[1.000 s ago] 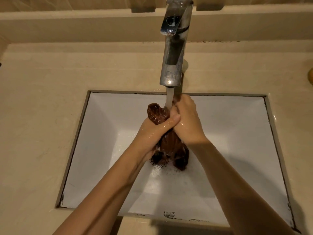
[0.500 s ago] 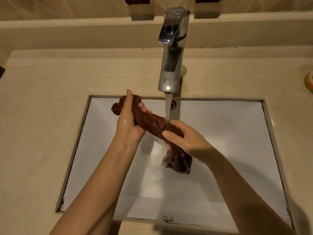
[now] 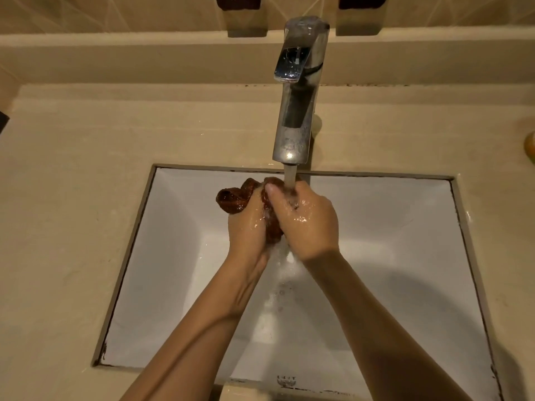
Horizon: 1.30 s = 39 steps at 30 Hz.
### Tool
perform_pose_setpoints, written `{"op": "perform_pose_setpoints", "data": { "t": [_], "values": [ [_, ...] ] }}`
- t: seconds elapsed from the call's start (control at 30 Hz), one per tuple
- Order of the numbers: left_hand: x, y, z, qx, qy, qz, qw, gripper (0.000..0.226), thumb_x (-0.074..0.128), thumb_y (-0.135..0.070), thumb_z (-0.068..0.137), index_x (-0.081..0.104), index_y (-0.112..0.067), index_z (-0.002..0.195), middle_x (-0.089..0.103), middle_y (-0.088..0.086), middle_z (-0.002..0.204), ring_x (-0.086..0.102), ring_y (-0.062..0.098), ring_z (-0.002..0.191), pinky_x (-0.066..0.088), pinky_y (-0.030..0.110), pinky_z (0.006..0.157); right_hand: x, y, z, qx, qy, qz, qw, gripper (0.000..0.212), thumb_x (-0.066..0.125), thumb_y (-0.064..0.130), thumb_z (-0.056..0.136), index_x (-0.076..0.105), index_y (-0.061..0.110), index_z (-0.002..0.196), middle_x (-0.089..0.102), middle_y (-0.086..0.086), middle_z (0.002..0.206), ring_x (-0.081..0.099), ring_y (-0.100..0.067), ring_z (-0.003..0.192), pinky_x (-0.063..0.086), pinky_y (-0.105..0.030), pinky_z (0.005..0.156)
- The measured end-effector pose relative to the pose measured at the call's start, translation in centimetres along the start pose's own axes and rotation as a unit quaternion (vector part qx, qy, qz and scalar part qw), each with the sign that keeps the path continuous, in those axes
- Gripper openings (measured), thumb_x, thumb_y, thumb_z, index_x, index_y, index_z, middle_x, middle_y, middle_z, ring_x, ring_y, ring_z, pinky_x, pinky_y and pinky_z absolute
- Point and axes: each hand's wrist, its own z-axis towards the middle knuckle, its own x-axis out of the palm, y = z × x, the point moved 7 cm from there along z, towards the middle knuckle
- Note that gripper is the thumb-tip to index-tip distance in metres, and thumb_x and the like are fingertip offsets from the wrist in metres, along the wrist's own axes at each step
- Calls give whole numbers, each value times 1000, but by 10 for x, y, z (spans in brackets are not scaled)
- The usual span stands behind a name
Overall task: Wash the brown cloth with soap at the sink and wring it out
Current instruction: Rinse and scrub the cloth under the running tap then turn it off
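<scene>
Head view looks down on a beige stone countertop (image 3: 72, 198) that fills the frame from side to side, with a raised ledge (image 3: 115, 53) of the same stone along the back wall. Set into the counter is a white rectangular sink (image 3: 405, 256), its basin wet. Two bare forearms reach up from the bottom edge and meet over the far half of the basin. A tall chrome faucet (image 3: 298, 96) stands behind the sink's back rim, its spout leaning out over the basin.

The left hand (image 3: 249, 227) and right hand (image 3: 307, 224) are pressed close together directly below the spout, both wet and shiny. Each has its fingers curled tight around the brown cloth (image 3: 234, 198), which is bunched between them above the basin, touching neither its walls nor its floor. One twisted end of the cloth bulges out past the left hand toward the far left; a darker part shows in the gap between the two palms.

A narrow stream of water (image 3: 289, 178) falls from the spout onto the right hand's knuckles and the cloth. White foam (image 3: 278, 299) lies on the basin floor below the wrists. On the wall above sit two dark labels, one reading HOT (image 3: 238, 1), the other label (image 3: 360, 0) cut off by the frame. A small orange object (image 3: 529, 146) shows at the right edge, too cropped to identify.
</scene>
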Motion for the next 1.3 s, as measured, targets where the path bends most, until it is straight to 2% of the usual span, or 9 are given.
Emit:
{"op": "perform_pose_setpoints", "data": {
  "t": [0.17,0.37,0.5,0.57,0.67,0.8,0.93,1.0,1.3],
  "values": [
    [-1,0,5,5,-16,5,1000,26,67,-8,80,52,-18,61,51,3,60,51,16,59,42,28,56,7,-11,10,45,-25,-57,997,48,37,49,94,62,11,81,63,-10,74,60,-27,71,50,-35,70],
    [-2,-4,-3,11,61,102,993,14,63,-22,87,60,-9,82,57,6,64,55,15,50,37,20,36,17,-45,17,185,42,38,981,41,30,37,98,58,12,82,54,-1,68,58,-24,73,45,-32,68],
    [2,-6,-8,38,163,114,979,28,62,-29,84,65,-5,99,68,17,92,68,27,92,59,39,78,10,-36,23,165,74,14,983,54,16,40,100,53,6,121,62,-20,107,58,-34,102,43,-43,91],
    [5,-4,-13,25,196,134,971,36,59,-31,83,64,-11,112,68,18,109,67,28,104,58,39,80,7,-27,21,114,99,-27,988,43,21,31,101,51,4,118,61,-20,109,58,-34,104,44,-40,88],
    [7,-3,-15,0,212,140,967,34,62,-33,77,65,-27,110,72,4,108,68,19,102,58,32,76,10,-26,14,102,126,-80,984,29,22,32,102,45,14,100,57,-10,100,58,-26,98,41,-32,82],
    [1,-8,-7,-15,170,152,974,37,74,-21,70,70,-8,105,74,10,94,71,25,89,59,36,70,8,-18,13,66,151,14,986,44,19,31,102,52,3,111,57,-16,109,57,-29,105,44,-27,83],
    [5,-11,-7,-44,151,103,982,7,65,-3,80,68,-8,83,71,7,72,69,18,65,50,24,46,5,-34,5,146,243,157,946,76,13,68,83,40,23,137,49,-4,135,47,-19,125,34,-28,105],
    [1,-6,-8,-74,124,58,988,11,62,-3,81,68,-11,77,71,7,71,68,18,63,47,21,43,7,-38,-6,158,316,137,925,79,13,74,74,54,27,124,60,-3,122,57,-14,110,38,-28,103],
    [-19,5,-10,-180,59,-91,978,8,60,-14,76,67,-11,77,64,9,75,54,13,43,39,16,37,-14,-60,-3,96,348,129,923,55,72,43,65,56,23,114,71,-4,103,70,-17,91,56,-34,86]
  ]
}}
